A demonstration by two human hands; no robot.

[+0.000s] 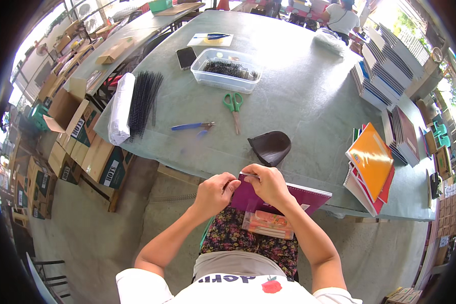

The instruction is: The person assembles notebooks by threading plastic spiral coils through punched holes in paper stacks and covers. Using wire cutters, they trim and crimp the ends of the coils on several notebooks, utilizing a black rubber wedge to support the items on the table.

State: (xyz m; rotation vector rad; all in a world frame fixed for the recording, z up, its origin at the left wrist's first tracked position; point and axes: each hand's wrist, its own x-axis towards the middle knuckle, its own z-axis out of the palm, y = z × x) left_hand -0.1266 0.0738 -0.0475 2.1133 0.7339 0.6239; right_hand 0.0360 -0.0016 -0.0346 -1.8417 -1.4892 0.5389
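A purple notebook [253,196] leans at the near table edge, over my lap. My right hand [268,185] is closed on its top edge, fingers bent over the corner. Just left of that corner, my left hand [217,193] pinches its thumb and fingers together. From it a thin spiral binding coil [175,197] runs out to the left; the pinched end is hidden by the fingers. A clear packet [268,224] with orange and pale contents lies on my lap below the notebook. Beyond my hands on the table sits a dark curved plastic piece [271,147].
Green-handled scissors [233,104], blue-handled pliers [192,125] and a clear box [223,78] of black coils lie on the table [299,91]. Long black coils [144,101] rest beside a white wrapped bundle [121,109]. Notebooks [372,159] are at right. Behind sits a person [342,20].
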